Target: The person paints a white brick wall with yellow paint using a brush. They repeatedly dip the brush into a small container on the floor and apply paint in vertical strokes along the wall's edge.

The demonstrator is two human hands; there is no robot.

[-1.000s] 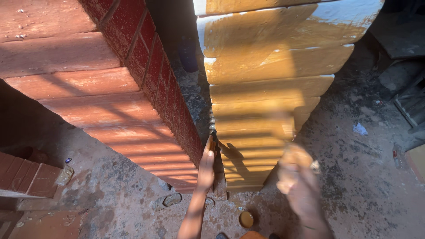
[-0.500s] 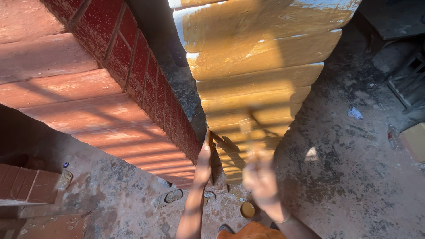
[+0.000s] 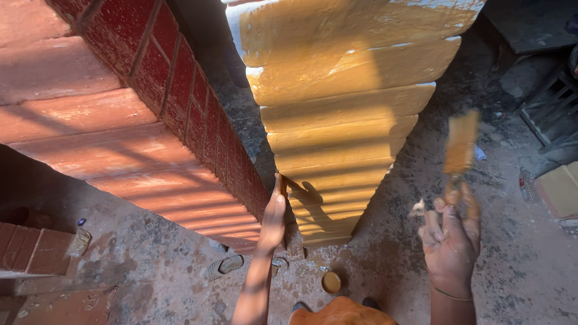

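We look down a stepped yellow-painted pillar [image 3: 343, 120] beside a red brick wall [image 3: 180, 90], onto a rough, paint-spattered concrete floor [image 3: 512, 265]. A brown cardboard box [image 3: 560, 189] lies at the right edge. Our left hand [image 3: 274, 219] rests flat against the pillar's lower corner, its grip released. Our right hand [image 3: 451, 241] is clenched around a blurred paintbrush [image 3: 460, 150], raised clear of the pillar. A small paint tin [image 3: 330, 281] sits on the floor at the pillar's foot.

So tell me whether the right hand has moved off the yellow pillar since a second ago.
Yes. The right hand, holding the paintbrush, has swung rightward off the yellow pillar face and is now over the ground.
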